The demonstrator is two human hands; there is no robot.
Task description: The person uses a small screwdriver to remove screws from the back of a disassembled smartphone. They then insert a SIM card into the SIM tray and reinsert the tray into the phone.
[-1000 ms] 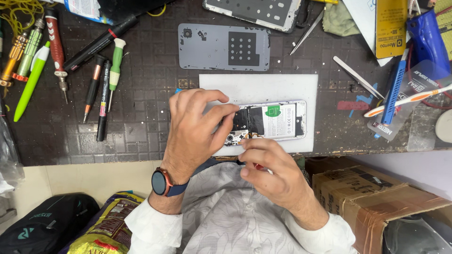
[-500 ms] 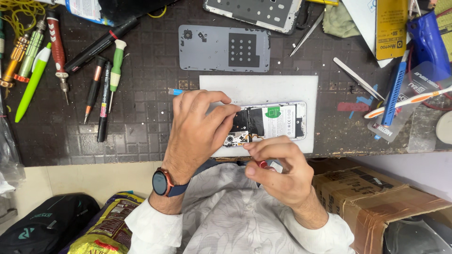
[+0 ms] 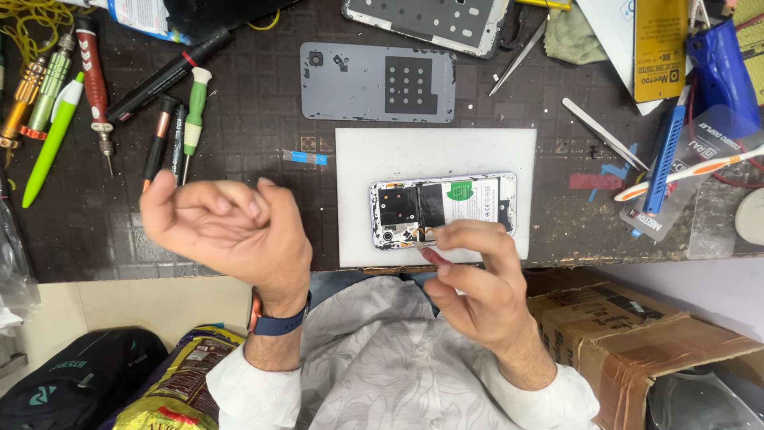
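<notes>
Opened phone (image 3: 442, 209), back cover off, lies flat on white mat (image 3: 358, 151) near the desk's near edge; battery and dark board parts exposed.

R hand (image 3: 476, 287) at phone's near edge, fingers pinching a small red-handled tool (image 3: 437, 257); tip sits at the lower board area, just beside the camera end. Whether tip touches the board: can't tell.

L hand (image 3: 227, 227) lifted off the desk, left of the mat, palm turned up, fingers loosely curled, holding nothing. Watch w/ blue strap (image 3: 274, 320) on that wrist.

Grey back cover (image 3: 376, 82) lies far of the mat, flat, apart from phone. Row of screwdrivers (image 3: 171, 127) on far left of the desk, well apart from both hands. Tweezers (image 3: 602, 131) right of mat. Small blue tape strip (image 3: 306, 157) between screwdrivers and mat. Cardboard box (image 3: 637, 342) near right, below desk level.
</notes>
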